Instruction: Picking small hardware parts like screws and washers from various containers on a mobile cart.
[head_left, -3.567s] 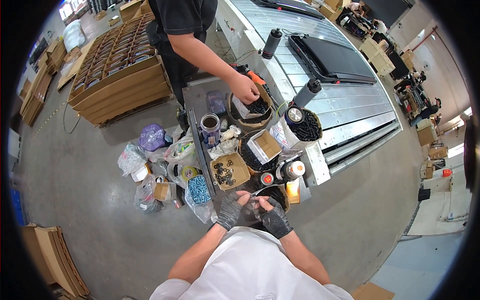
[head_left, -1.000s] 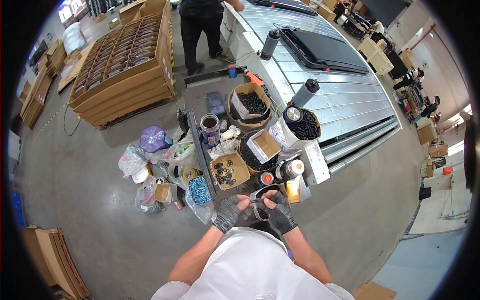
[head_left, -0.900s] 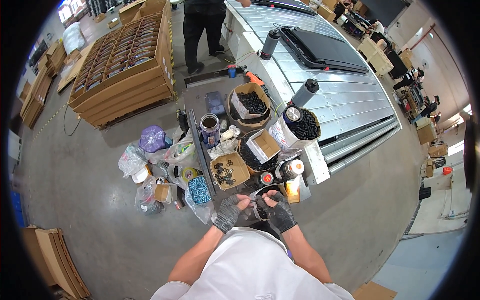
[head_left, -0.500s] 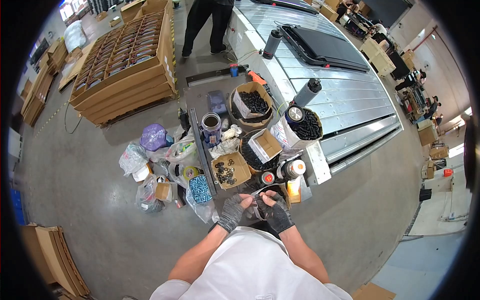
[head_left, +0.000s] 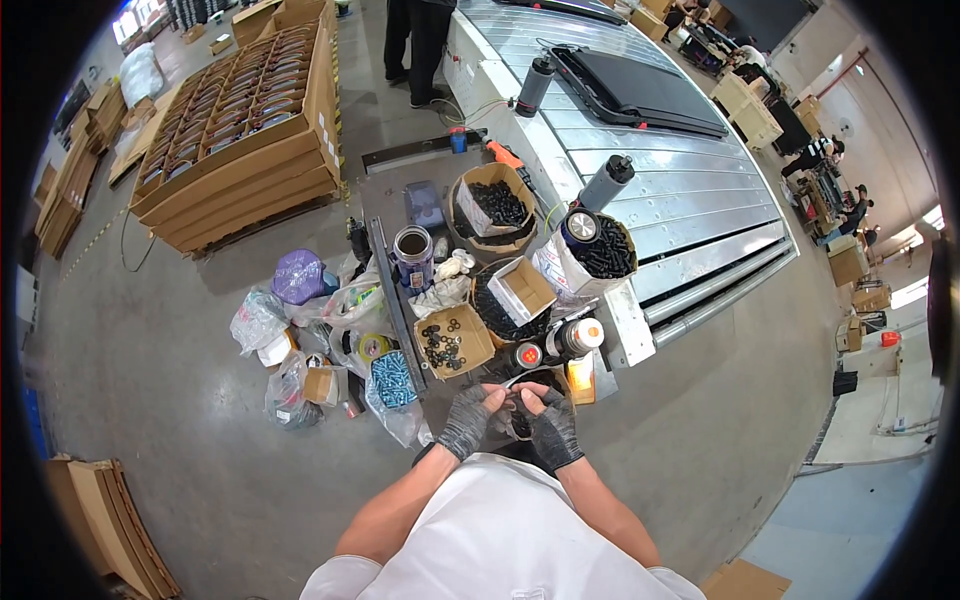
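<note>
Both hands wear grey fingerless gloves and meet at the near edge of the worktable. My left hand (head_left: 466, 420) is closed, thumb and forefinger pinching something too small to make out. Beside it, my right hand (head_left: 553, 428) pinches in the same way, its fingertips almost touching the left ones. Below and behind the fingers sits a container of dark parts (head_left: 543, 379), partly hidden by the hands. Just beyond the left hand, a cardboard tray (head_left: 478, 348) holds loose black rings. Near the right hand stand a white-lidded bottle (head_left: 580, 337) and a dark red-topped container (head_left: 527, 355).
Blue screws (head_left: 393, 380) fill a bag at the table's left, near a dark metal bar (head_left: 394, 290). Farther back are an open flask (head_left: 413, 245), a box of black parts (head_left: 494, 206) and an orange-handled tool (head_left: 504, 155). A slatted metal bench (head_left: 680, 190) stands right; a person's legs (head_left: 420, 45) show beyond.
The view has shifted slightly, so the scene sits a little more to the left. My fingertips stay together; the small dark piece between them shows less clearly. The far person's legs have moved right.
</note>
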